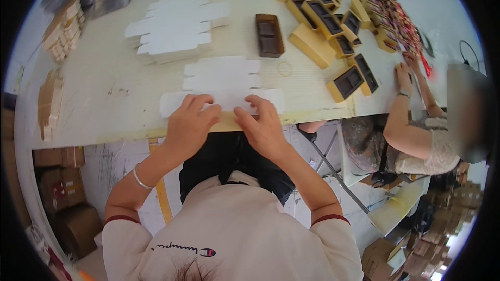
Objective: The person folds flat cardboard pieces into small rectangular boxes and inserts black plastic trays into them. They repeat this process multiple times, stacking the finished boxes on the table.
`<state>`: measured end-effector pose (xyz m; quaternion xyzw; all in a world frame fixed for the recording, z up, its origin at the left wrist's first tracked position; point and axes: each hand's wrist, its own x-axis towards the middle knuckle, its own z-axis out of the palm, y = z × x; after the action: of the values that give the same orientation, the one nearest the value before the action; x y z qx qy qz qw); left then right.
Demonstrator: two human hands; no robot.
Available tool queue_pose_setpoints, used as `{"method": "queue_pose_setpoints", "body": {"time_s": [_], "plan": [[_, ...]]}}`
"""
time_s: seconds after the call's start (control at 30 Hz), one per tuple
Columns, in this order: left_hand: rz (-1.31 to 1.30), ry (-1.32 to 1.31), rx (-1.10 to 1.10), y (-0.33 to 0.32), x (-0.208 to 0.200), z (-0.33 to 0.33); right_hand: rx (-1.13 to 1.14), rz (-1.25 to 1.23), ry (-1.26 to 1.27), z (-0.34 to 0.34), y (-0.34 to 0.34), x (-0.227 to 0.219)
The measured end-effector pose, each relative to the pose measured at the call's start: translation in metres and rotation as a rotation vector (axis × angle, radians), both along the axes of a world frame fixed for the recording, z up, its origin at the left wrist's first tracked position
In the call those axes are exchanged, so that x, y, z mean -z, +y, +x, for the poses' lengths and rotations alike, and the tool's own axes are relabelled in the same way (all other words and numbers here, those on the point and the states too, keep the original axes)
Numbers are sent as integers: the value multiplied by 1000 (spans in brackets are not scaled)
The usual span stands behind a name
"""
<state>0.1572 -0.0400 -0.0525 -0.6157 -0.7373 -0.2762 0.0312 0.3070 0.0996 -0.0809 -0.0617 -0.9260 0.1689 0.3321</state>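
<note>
A flat white cardboard box blank (225, 75) with cut flaps lies at the table's front edge, right in front of me. My left hand (194, 122) is on its near part, fingers bent and the thumb beside them, gripping the near edge. On the same edge, a little to the right, my right hand (262, 125) grips with curled fingers and thumb. A small gap separates the two thumbs. The fingertips partly cover the near flap. Beyond the blank, to the left, sits a stack of similar white box blanks (174, 23).
A brown plastic tray (269, 35) stands past the blank. Several gold boxes with dark inserts (323, 15) are heaped at the right, near a pile of red ribbon pieces (396, 21). Beside them a seated co-worker (416, 140) handles items. Folded cardboard pieces (50, 105) lie far left.
</note>
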Motion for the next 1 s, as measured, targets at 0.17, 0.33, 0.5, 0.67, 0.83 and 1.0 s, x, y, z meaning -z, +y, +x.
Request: {"method": "queue_pose_setpoints", "body": {"time_s": [0.17,0.33,0.5,0.67,0.83,1.0], "plan": [[82,225,70,-15,-1,6,-117,185,-57,7,-7,1],[29,-94,125,-17,11,-5,-154,-57,-228,3,-8,-10],[-78,-60,37,9,-3,-21,-77,-338,-438,-18,7,-31],[-158,-159,-243,-18,-22,7,-64,-781,-409,-12,-8,-40],[-121,-477,-302,-20,-5,-2,-398,-783,-306,6,-24,-41],[-241,-447,-186,-2,-20,-30,-322,21,-391,31,12,-42]]}}
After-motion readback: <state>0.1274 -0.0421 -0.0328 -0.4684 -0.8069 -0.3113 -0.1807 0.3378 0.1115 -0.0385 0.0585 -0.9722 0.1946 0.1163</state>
